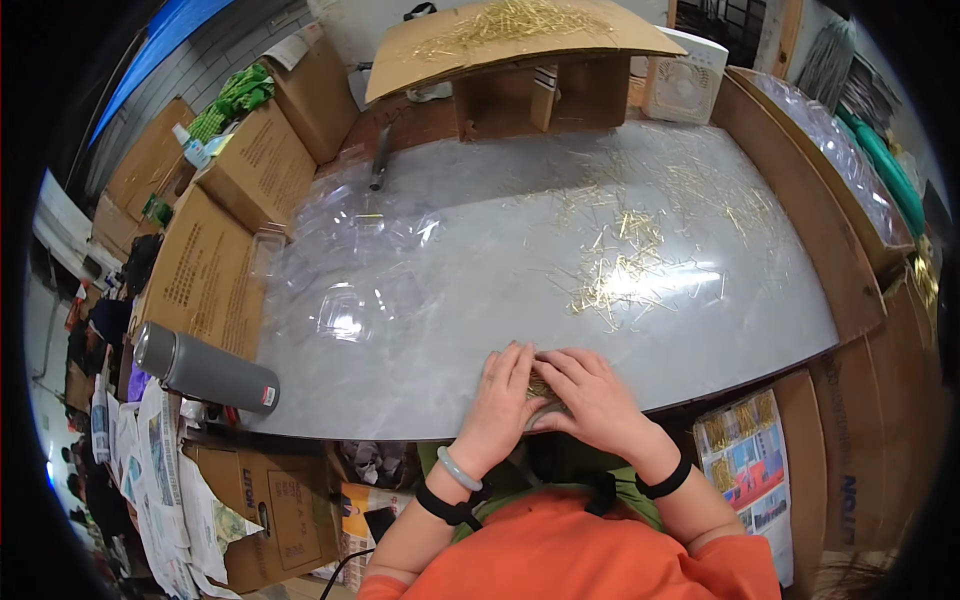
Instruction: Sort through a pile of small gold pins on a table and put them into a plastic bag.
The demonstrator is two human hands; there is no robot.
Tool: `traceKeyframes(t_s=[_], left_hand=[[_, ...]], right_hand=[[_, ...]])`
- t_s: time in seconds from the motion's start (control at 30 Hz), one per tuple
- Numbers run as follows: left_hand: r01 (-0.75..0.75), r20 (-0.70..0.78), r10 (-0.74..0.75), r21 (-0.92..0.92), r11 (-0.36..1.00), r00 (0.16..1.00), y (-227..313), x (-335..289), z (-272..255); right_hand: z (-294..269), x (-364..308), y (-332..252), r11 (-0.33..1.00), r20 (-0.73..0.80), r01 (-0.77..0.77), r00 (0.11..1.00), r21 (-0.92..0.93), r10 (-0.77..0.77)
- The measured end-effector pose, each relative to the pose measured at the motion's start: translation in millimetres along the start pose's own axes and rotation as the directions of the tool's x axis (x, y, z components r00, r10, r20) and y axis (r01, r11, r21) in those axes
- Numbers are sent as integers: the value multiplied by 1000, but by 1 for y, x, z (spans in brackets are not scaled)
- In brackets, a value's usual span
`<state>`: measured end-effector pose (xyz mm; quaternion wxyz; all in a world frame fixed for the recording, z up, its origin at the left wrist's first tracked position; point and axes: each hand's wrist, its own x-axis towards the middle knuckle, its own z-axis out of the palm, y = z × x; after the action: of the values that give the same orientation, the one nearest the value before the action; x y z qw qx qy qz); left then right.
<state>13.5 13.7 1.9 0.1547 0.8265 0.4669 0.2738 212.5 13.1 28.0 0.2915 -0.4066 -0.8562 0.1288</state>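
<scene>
Gold pins between left hand, right hand

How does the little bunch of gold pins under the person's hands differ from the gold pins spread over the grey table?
The small bunch of thin gold pins lies packed together at the near table edge, mostly hidden by the left hand and right hand. The scattered gold pins lie loose, pointing every way, untouched in the middle of the grey marbled tabletop. Both look like the same thin, shiny gold metal.
</scene>
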Motion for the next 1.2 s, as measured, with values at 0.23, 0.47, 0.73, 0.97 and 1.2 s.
traceKeyframes(t_s=[0.23,0.47,0.73,0.97,1.2], left_hand=[[53,99,-28,-252,966,995,-8,0,-12],[-52,227,42,40,998,973,-20,11,-32],[8,34,-10,62,998,999,7,13,2],[14,64,-9,-85,996,998,6,16,16],[-73,58,79,-112,991,995,-3,10,-14]], right_hand=[[7,-1,20,1000,11,27,1000,17,-27],[25,3,28,982,-72,136,989,129,-128],[25,-8,17,912,-258,-122,937,390,236],[48,4,0,855,-187,-121,951,504,245],[-20,-10,17,988,-21,-129,991,79,131]])
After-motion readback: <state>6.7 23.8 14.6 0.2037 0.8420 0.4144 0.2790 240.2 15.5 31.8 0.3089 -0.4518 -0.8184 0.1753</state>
